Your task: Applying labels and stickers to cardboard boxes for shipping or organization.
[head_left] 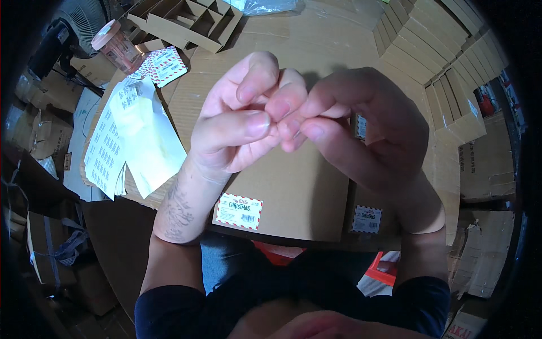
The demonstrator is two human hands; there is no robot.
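Observation:
My left hand (240, 121) and my right hand (375, 121) are raised together over the work surface, their fingertips meeting in the middle. Both are closed, thumb and fingers pinched. Whatever lies between the fingertips, if anything, is too small or hidden to make out. Beneath them lies a flat brown cardboard box (299, 198), with a red-and-white bordered label (239, 211) near its front left corner. A second brown box (361, 195) sits to its right, carrying a similar label (367, 219); my right hand and forearm partly cover it.
Sheets of printed stickers (135, 135) lie at the left, near a pink-lidded jar (117, 45) and a stack of labels (168, 66). A divided cardboard tray (186, 22) stands at the back. Stacked brown boxes (420, 39) rise at the right; a fan (73, 34) is far left.

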